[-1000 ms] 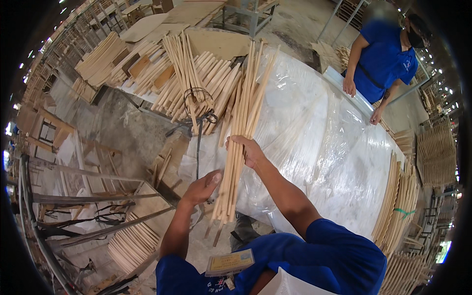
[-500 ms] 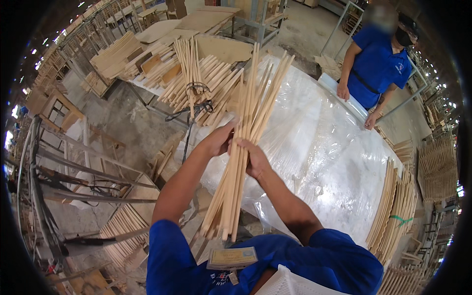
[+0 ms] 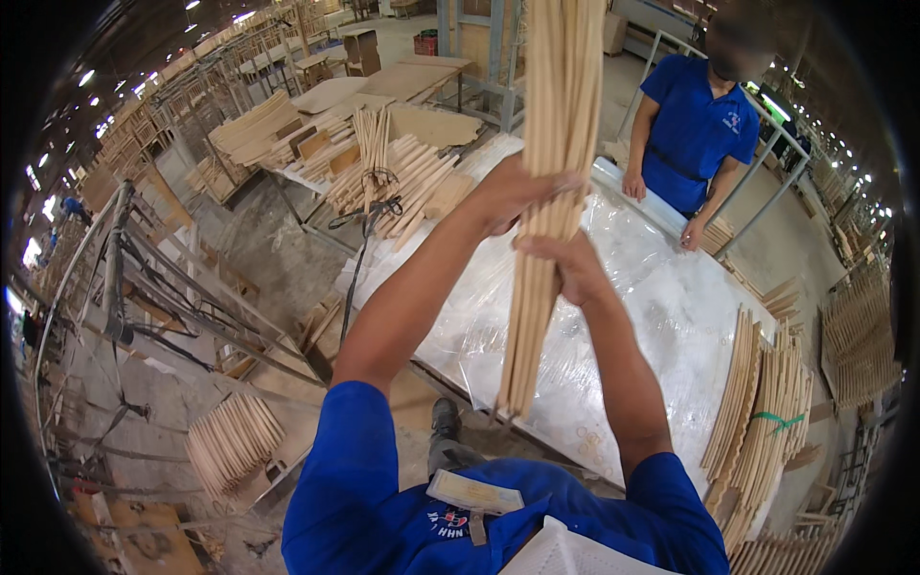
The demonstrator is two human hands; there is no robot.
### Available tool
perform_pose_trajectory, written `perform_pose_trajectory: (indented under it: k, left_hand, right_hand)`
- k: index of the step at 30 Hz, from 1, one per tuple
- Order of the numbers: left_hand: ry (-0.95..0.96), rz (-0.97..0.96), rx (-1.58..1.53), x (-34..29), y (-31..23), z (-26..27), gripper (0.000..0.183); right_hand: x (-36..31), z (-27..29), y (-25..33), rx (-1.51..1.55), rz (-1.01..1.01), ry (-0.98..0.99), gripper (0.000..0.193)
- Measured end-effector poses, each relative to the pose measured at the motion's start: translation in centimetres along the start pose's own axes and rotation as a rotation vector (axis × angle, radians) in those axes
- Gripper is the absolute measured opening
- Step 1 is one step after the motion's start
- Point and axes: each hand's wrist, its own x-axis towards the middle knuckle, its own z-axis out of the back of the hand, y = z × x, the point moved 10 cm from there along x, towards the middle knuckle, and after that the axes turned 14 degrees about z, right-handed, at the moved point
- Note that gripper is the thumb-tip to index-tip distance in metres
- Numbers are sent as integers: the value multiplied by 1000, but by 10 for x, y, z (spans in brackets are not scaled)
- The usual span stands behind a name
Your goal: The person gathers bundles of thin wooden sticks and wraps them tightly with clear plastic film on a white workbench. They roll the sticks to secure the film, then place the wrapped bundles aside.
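Note:
A bundle of long, thin wooden sticks (image 3: 561,105) stands nearly upright before me, held above a plastic-covered table (image 3: 450,316). My left hand (image 3: 522,195) wraps round it at about mid-length. Just below, my right hand (image 3: 567,264) grips the same bundle from the right side. The top of the bundle runs out of the picture, and its lower ends hang near the table's front edge. Clear plastic film lies wrinkled over the white tabletop.
A person in a blue shirt (image 3: 695,134) stands across the table, hands on a roll of clear film (image 3: 661,206). More wooden sticks (image 3: 407,177) lie at the back left beside a black cord (image 3: 369,216). Stacked wooden slats (image 3: 762,412) with a green tie sit at the right.
Both hands have lifted the bundle up and to the right, bringing it closer to upright. The co-worker's hands have shifted slightly.

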Motion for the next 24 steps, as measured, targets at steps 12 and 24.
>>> perform_pose_trajectory:
  k: [12,24]
  left_hand:
    - [-66,-87,448,22,74,-100,63]
    - [225,34,390,16,155,-191,49]
  right_hand:
    - [-90,103,17,-788,-74,207,94]
    - [-94,121,198,-422,584,-433,50]
